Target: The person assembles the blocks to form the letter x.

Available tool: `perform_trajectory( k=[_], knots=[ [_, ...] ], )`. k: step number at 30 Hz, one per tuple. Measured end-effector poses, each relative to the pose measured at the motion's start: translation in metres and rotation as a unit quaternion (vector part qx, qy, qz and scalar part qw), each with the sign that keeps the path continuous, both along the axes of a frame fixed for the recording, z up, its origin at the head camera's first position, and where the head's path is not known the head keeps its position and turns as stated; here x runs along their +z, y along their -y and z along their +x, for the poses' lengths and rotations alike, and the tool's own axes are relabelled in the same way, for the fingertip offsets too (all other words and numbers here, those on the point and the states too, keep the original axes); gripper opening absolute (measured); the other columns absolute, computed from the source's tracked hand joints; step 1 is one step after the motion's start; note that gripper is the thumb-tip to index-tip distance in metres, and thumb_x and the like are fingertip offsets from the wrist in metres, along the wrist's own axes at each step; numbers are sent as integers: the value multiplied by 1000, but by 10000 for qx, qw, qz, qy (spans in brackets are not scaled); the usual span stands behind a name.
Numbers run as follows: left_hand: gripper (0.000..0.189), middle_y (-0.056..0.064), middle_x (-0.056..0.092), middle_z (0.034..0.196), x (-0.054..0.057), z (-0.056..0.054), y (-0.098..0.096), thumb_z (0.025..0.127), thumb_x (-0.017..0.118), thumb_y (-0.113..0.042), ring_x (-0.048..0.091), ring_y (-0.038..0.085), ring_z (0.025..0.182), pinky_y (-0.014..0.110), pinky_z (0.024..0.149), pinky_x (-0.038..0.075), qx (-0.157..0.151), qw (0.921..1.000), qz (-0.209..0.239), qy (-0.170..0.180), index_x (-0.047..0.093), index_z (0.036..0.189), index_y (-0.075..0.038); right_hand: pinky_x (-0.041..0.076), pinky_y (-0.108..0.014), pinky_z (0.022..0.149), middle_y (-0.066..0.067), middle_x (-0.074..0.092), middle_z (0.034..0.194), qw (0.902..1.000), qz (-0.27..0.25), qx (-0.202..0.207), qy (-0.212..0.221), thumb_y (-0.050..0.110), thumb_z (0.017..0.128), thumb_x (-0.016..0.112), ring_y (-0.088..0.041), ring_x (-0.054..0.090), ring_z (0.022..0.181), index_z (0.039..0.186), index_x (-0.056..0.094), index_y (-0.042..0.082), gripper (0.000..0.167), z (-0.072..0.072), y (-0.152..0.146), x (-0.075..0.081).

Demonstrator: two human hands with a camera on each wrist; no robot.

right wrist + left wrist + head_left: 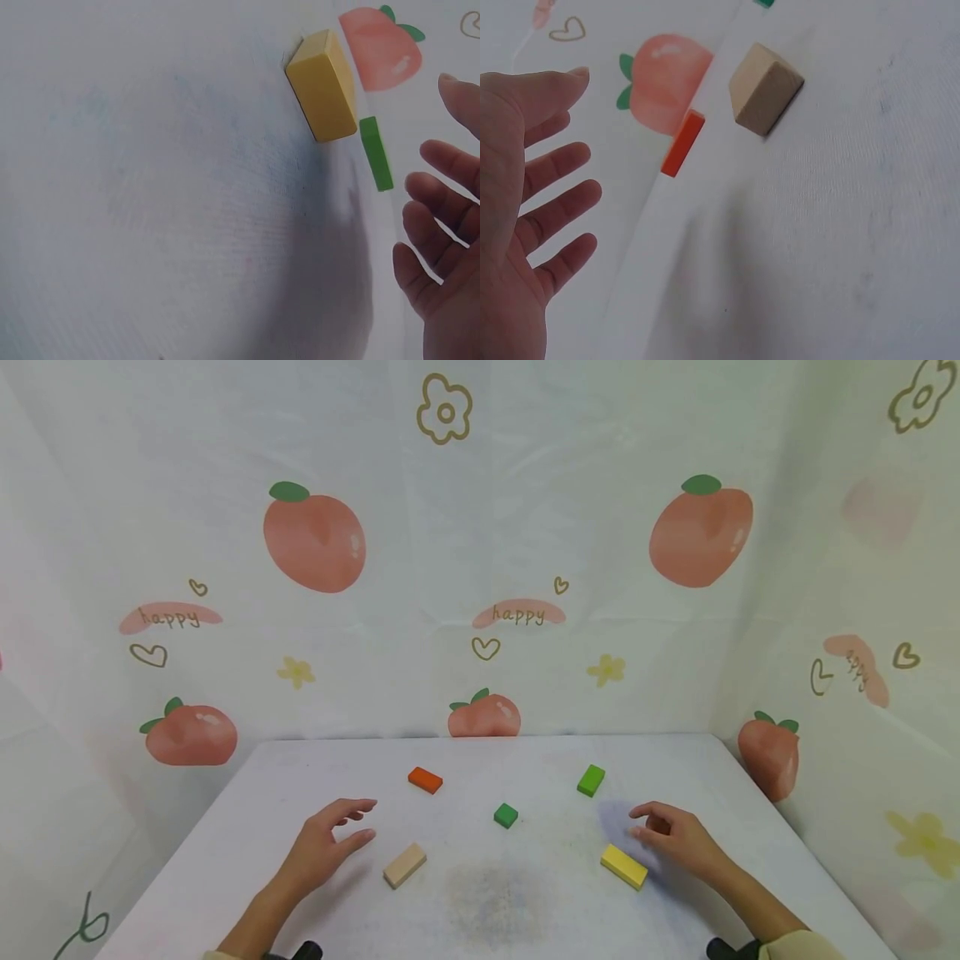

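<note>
My left hand (321, 847) hovers over the left side of the table, fingers loosely spread and holding nothing. Just right of it lies a plain wooden block (405, 866), also seen in the left wrist view as a beige block (763, 90). An orange block (425, 780) rests farther back. On the other side my right hand (678, 837) hangs above the table with relaxed fingers and nothing in them. The yellow block (624, 867) lies below and left of it. Behind that is a light green block (591, 781). A small dark green block (506, 815) sits in the middle.
The white table (330, 768) has a greyish smudge near its front middle. A pale curtain (480, 527) printed with peaches and flowers hangs behind and at the sides of the table. Black wrist straps (733, 950) show at the bottom edge.
</note>
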State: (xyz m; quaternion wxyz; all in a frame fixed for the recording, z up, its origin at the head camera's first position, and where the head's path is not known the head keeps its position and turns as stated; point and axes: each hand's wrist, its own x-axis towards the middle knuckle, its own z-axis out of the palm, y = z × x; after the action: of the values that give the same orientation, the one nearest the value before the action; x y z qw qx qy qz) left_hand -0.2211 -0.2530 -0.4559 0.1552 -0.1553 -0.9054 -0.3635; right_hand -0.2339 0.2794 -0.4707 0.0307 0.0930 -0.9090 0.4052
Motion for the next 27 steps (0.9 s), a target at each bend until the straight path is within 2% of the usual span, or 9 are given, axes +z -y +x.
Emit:
perform_trajectory(
  k=[4,12,18,27],
  knots=[
    [39,0,67,113,-3,-5,-4,84,77,-15,61,21,99,50,81,49,-27,10000,53,12,66,121,-13,39,-25,55,-1,48,74,10000,-50,25,-28,24,86,75,-13,46,66,108,66,6,29,0,1,0],
    [36,-7,66,112,-7,-14,-15,83,78,-12,61,16,98,47,84,50,-186,9997,105,-121,68,117,-14,40,-25,55,-1,48,75,9997,53,-123,210,24,85,76,-16,47,69,107,67,8,29,1,5,-1],
    [34,-6,66,111,-9,-23,-25,84,77,-12,62,17,97,46,84,50,-175,9995,176,-186,68,117,-14,41,-26,56,-1,50,76,9994,0,80,330,20,84,77,-16,47,69,107,66,7,29,0,6,-6],
    [30,-6,66,109,-16,-31,-46,85,75,-11,61,15,98,45,86,50,-287,9983,472,163,69,115,-14,40,-26,56,0,50,77,9985,109,448,310,21,82,78,-13,46,68,111,63,5,36,0,8,-10]
  ],
)
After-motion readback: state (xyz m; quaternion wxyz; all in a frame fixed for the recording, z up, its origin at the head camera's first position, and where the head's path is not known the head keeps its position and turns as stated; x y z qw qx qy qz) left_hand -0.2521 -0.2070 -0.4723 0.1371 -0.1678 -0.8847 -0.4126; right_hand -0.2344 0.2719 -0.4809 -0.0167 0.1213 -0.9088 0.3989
